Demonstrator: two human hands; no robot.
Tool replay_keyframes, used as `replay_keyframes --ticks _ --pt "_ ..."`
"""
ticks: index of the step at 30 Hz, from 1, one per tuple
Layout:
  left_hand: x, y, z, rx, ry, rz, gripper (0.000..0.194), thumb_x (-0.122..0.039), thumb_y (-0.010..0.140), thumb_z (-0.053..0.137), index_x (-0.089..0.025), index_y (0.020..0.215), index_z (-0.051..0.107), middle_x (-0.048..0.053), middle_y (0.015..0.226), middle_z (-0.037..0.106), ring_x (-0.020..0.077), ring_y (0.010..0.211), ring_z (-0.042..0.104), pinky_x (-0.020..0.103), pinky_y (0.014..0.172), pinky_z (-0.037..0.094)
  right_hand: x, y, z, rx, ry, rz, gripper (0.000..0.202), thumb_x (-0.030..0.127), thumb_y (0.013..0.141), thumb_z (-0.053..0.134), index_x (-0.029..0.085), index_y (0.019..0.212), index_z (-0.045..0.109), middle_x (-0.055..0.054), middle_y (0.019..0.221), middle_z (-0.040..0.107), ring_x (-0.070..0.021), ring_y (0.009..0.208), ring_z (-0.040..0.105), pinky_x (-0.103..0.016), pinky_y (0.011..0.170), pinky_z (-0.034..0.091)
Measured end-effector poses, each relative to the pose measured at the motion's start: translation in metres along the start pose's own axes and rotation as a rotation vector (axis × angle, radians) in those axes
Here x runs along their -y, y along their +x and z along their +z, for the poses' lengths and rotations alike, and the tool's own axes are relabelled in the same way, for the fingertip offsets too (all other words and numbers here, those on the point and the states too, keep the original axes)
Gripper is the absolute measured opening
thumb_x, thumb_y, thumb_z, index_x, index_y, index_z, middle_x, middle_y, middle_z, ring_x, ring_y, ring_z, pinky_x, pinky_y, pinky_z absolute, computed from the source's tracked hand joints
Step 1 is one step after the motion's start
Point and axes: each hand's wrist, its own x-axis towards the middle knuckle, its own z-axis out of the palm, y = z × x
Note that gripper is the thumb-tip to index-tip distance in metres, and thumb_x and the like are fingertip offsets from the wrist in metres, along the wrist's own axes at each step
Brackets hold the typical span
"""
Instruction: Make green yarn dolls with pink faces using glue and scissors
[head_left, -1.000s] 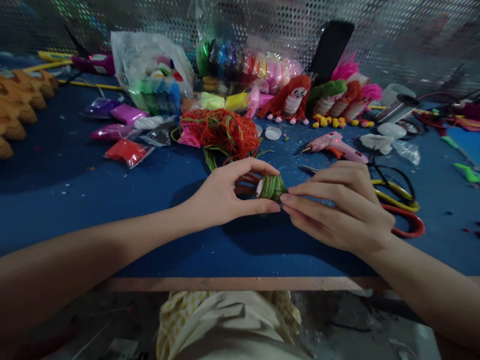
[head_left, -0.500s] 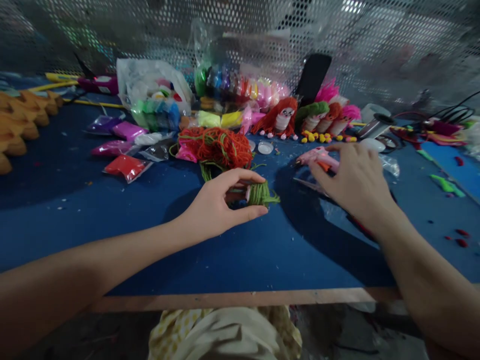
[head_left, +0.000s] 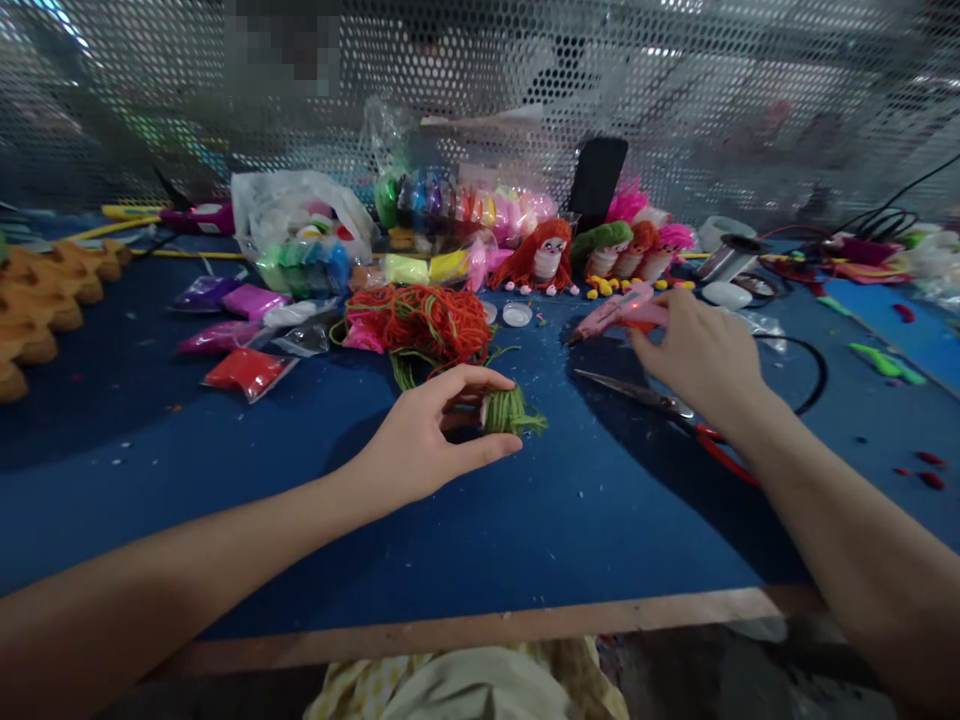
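My left hand point(head_left: 420, 440) is curled around a small roll wound with green yarn point(head_left: 507, 410), thumb below and fingers above. Loose green ends stick out on its right side. My right hand point(head_left: 709, 350) is closed on the handle of a pink hot glue gun point(head_left: 619, 310), whose dark nozzle points left; part of the grip is hidden by the fingers. Below the glue gun lie scissors point(head_left: 637, 392) with red handles, partly covered by my right wrist. A heap of orange and green yarn point(head_left: 424, 325) sits just behind my left hand.
Several yarn-haired dolls point(head_left: 551, 255) stand at the back near a black phone point(head_left: 598, 185). Packets of coloured clay point(head_left: 250, 372) lie on the left beside an orange egg tray point(head_left: 45, 310). A black cable point(head_left: 821, 375) loops at right. A wooden edge point(head_left: 480, 628) borders the blue table.
The glue gun has risen slightly off the table with my right hand around it, uncovering the scissors. My left hand keeps its hold on the green yarn roll. The view has tilted up.
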Motion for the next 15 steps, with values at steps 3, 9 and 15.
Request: replay_keyframes --ticks 3,9,15 --pt "0.002 0.0 0.0 0.007 -0.01 0.002 0.047 -0.042 0.078 0.088 -0.023 0.117 0.068 0.007 0.115 0.073 0.021 0.104 0.073 0.036 0.094 0.063 0.005 0.005 -0.005 -0.204 -0.062 -0.149 0.025 0.033 0.086 0.071 0.017 0.104 0.071 -0.019 0.09 0.075 -0.0273 0.076 0.065 -0.04 0.067 0.036" --pt "0.002 0.0 0.0 0.01 -0.04 0.01 0.047 -0.039 0.077 0.088 -0.023 0.116 0.068 0.006 0.115 0.073 0.0194 0.104 0.073 0.034 0.095 0.063 0.011 0.007 -0.02 -0.317 -0.093 -0.201 0.035 0.025 0.099 0.053 0.02 0.131 0.066 -0.021 0.108 0.073 -0.0352 0.1 0.066 -0.053 0.086 0.043" --pt "-0.002 -0.001 0.001 0.017 -0.063 0.023 0.049 -0.035 0.075 0.09 -0.023 0.118 0.067 0.006 0.114 0.073 0.0203 0.102 0.074 0.035 0.095 0.064 0.036 -0.014 -0.035 -0.304 0.22 -0.088 0.03 0.03 0.088 0.068 0.019 0.113 0.055 -0.017 0.095 0.066 -0.0298 0.087 0.067 -0.043 0.074 0.051"
